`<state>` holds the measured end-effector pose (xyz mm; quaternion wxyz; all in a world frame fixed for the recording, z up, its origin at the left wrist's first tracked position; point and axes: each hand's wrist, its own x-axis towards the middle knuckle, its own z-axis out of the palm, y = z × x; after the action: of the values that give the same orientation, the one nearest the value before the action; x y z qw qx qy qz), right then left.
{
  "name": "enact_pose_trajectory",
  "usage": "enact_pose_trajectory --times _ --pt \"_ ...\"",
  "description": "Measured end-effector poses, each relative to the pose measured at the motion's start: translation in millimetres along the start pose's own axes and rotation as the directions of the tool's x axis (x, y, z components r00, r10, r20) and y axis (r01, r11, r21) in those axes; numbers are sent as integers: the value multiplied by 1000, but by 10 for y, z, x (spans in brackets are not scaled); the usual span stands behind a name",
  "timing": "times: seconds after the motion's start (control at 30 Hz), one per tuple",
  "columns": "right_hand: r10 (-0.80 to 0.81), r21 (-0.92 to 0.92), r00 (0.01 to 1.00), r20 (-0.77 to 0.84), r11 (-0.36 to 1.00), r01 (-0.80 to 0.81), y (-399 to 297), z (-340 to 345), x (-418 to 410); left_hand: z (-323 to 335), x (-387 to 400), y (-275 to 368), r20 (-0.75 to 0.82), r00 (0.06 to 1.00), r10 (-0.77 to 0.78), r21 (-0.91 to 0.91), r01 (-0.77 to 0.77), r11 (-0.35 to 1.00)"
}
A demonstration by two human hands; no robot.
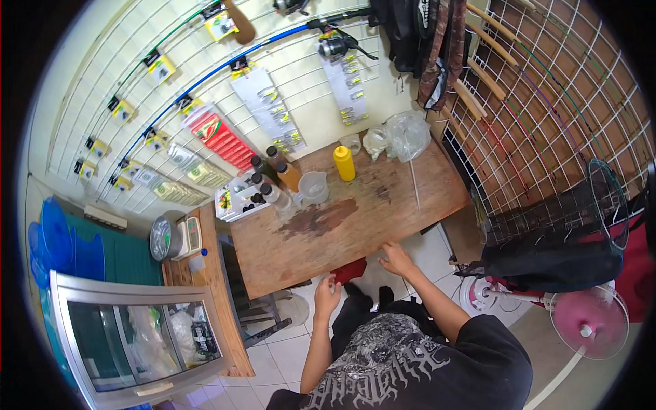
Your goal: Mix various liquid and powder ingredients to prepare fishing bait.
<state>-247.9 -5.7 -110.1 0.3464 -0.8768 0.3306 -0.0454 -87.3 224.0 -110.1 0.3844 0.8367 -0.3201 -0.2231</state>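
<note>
My left hand (327, 296) is held in front of the near edge of a stained wooden table (389, 220), its fingers apart and nothing in it. My right hand (396, 260) is at that same edge, fingertips at or near the wood, also empty. On the tabletop are a yellow squeeze bottle (344, 164), a clear plastic measuring jug (312, 188) and several dark-capped bottles, one with orange liquid (289, 177). A white tray (241, 210) holding small items lies at the table's left end. Clear plastic bags (408, 136) and a thin white stick (414, 185) are towards the back right.
A kitchen scale (191, 233) and a metal bowl (165, 238) sit on a side counter at left, near a glass-fronted cabinet (138, 343). Fishing rods and tackle hang on wire racks (533, 118). A pink fan (588, 322) stands at right.
</note>
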Motion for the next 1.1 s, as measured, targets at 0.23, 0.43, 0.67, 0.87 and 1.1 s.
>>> enact_pose_trajectory --times 0.23,0.43,0.67,0.87,1.1 --pt "174 -263 975 138 956 -133 435 -332 335 518 878 564 237 938 252 295 -317 901" --pt "182 -157 950 253 977 -145 448 -498 463 809 1560 1154 415 908 55 392 -234 890" --pt "233 -86 931 282 972 -217 565 -695 924 1360 1893 1032 566 820 -80 634 -371 679" --pt "122 -64 934 337 992 -107 872 -541 1245 1504 1929 1047 543 836 -73 709 -410 574" --pt "171 -73 980 107 984 -163 835 -1105 1768 1317 2273 1311 501 854 -141 644 -259 720"
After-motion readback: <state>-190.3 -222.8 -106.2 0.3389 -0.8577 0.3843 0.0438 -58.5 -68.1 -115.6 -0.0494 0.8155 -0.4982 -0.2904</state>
